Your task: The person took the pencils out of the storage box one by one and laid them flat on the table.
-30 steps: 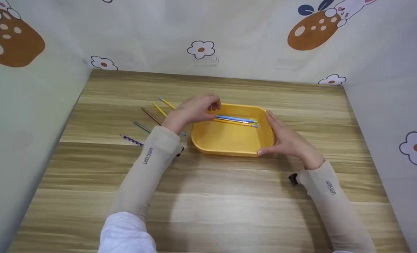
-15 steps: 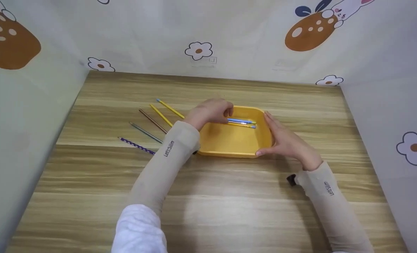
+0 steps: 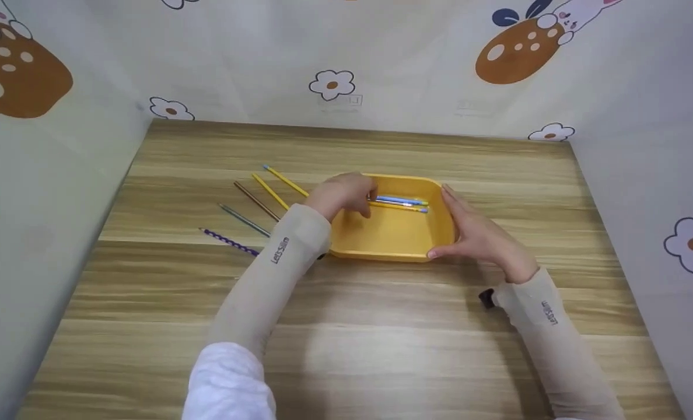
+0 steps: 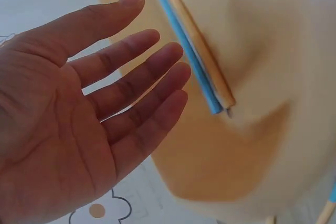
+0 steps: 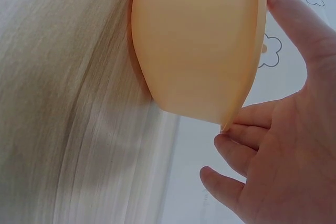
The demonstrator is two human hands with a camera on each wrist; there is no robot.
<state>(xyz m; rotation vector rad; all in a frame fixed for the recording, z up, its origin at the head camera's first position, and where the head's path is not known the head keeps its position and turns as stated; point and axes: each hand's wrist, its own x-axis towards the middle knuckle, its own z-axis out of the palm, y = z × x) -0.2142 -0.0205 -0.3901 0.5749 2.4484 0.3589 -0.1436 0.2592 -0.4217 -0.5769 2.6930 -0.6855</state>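
Note:
A yellow rectangular box (image 3: 381, 255) sits on the wooden table, with a blue pencil (image 4: 184, 43) and a yellow pencil (image 4: 198, 38) lying side by side in it. My left hand (image 3: 346, 195) hovers over the box's left side. In the left wrist view its fingers are extended and apart from the pencils, holding nothing. At the box's right end my right hand (image 3: 478, 230) grips the wall, thumb at the front corner and fingers at the back corner. The right wrist view shows fingertips (image 5: 224, 139) right at the rim.
Left of the box several pencils lie fanned out: a purple patterned pencil (image 3: 228, 241), a green pencil (image 3: 242, 219), a brown pencil (image 3: 256, 201) and yellow ones, partly hidden by the left forearm. Light fabric walls (image 3: 253, 64) with printed flowers stand around the table.
My left hand moved right over the box, then slightly back left, and its fingers have loosened and lowered. The right hand, box and visible pencils in it have stayed put.

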